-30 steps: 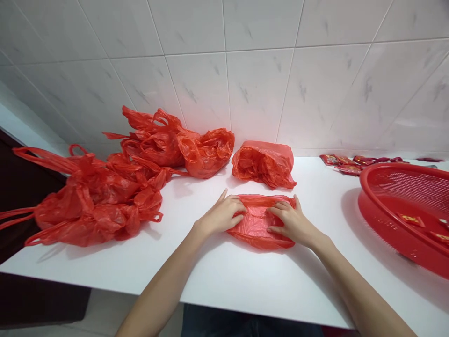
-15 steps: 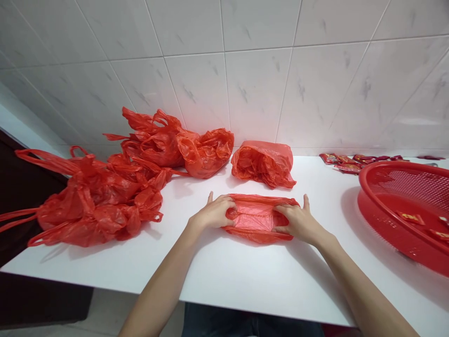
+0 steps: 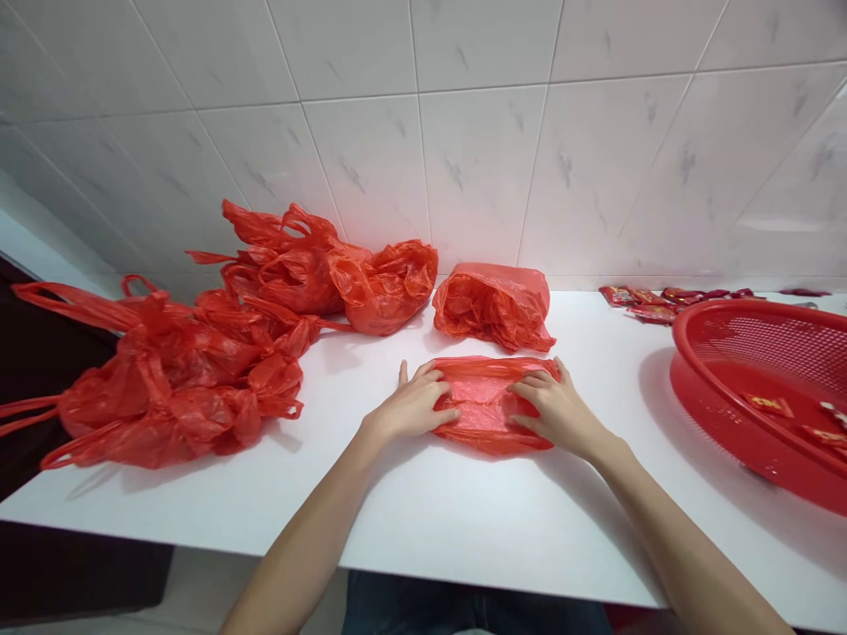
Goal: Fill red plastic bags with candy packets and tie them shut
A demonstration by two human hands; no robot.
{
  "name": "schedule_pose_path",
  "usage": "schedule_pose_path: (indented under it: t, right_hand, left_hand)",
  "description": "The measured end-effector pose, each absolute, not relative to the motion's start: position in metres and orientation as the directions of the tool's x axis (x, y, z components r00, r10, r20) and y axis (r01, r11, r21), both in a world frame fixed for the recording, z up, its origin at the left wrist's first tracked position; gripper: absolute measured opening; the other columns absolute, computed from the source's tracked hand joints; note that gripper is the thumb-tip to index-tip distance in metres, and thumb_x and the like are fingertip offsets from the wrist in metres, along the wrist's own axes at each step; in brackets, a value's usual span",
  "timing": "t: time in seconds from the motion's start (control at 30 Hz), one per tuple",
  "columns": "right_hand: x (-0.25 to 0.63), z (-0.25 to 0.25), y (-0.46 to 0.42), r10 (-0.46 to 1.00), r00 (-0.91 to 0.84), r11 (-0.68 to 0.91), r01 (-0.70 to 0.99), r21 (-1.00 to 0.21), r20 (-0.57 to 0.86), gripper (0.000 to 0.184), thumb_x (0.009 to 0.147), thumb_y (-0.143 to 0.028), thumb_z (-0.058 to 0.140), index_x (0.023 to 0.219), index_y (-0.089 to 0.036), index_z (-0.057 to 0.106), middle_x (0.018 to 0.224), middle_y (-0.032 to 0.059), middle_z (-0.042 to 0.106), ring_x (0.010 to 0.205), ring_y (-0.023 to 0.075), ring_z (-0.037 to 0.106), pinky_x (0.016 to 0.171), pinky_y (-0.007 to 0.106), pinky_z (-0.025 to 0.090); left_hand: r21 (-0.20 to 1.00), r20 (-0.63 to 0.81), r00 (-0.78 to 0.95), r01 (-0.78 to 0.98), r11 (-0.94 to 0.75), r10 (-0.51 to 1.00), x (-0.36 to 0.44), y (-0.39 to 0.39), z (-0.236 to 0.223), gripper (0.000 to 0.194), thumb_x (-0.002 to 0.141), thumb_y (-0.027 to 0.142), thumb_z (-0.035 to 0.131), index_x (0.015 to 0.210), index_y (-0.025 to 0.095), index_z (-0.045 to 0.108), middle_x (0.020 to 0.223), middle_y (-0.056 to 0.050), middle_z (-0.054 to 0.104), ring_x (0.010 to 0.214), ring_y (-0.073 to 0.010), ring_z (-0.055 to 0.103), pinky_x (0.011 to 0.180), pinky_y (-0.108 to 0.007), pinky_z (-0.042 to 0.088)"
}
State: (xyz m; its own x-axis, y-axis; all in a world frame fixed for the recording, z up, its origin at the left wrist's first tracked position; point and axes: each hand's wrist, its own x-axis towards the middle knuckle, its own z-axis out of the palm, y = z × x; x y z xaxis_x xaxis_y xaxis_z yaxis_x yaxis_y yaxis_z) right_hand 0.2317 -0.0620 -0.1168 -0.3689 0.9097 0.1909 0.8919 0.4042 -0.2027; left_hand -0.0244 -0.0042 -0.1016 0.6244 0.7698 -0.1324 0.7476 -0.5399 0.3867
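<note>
A red plastic bag point(image 3: 486, 438) lies on the white table in front of me, its mouth spread wide and its pale pink inside showing. At the mouth's left end, my left hand point(image 3: 418, 401) has its curled fingers and thumb on the plastic, with the little finger sticking up. My right hand point(image 3: 552, 401) grips the right end in the same way, fingers bent into the mouth. Some fingertips are hidden by the film. Just behind lies another red plastic bag point(image 3: 493, 304), stuffed with crumpled red plastic.
Filled red bags with loose handles point(image 3: 178, 379) are heaped on the left, and more bags point(image 3: 390, 287) lean by the tiled wall. To the right stands a red mesh basket point(image 3: 721, 419) holding small packets. Several red packets point(image 3: 652, 313) lie behind it.
Both hands have shifted slightly on the bag's ends, and the right fingers have moved inward across its opening. The bag's mouth remains spread.
</note>
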Motion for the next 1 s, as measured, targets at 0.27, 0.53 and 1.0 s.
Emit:
schedule_pose_path:
  t: [0.27, 0.53, 1.0]
  right_hand:
    - [0.237, -0.114, -0.061, 0.974, -0.223, 0.201, 0.94, -0.277, -0.049, 0.01, 0.087, -0.024, 0.065, 0.096, -0.021, 0.067, 0.11, 0.0073, 0.073, 0.105, 0.0301, 0.065, 0.11, 0.078, 0.008]
    - [0.244, -0.115, -0.064, 0.941, -0.324, 0.339, 0.902, -0.268, 0.1, 0.023, 0.081, -0.013, 0.058, 0.1, -0.022, 0.068, 0.103, 0.0075, 0.073, 0.11, 0.032, 0.063, 0.112, 0.077, 0.007]
    - [0.23, -0.136, -0.049, 0.907, -0.316, 0.375, 0.907, -0.192, 0.279, 0.016, 0.095, -0.02, 0.056, 0.086, -0.02, 0.069, 0.087, 0.0065, 0.073, 0.093, 0.0255, 0.065, 0.111, 0.054, 0.025]
  left_hand:
    - [0.373, -0.16, 0.588, 0.78, -0.503, 0.793, -0.029, -0.002, -0.099, 0.006, 0.082, 0.015, 0.06, 0.082, 0.02, 0.062, 0.112, -0.006, 0.063, 0.146, -0.0379, 0.031, 0.116, -0.074, -0.009]
    - [0.366, -0.157, 0.621, 0.759, -0.539, 0.768, -0.033, -0.004, -0.093, 0.018, 0.073, 0.012, 0.067, 0.088, 0.021, 0.066, 0.127, -0.007, 0.064, 0.148, -0.0379, 0.028, 0.117, -0.073, -0.011]
    - [0.272, 0.053, 0.728, 0.648, -0.711, 0.684, -0.01, 0.002, -0.112, 0.024, 0.093, 0.02, 0.049, 0.086, 0.021, 0.072, 0.094, -0.004, 0.074, 0.094, -0.022, 0.065, 0.106, -0.044, 0.039]
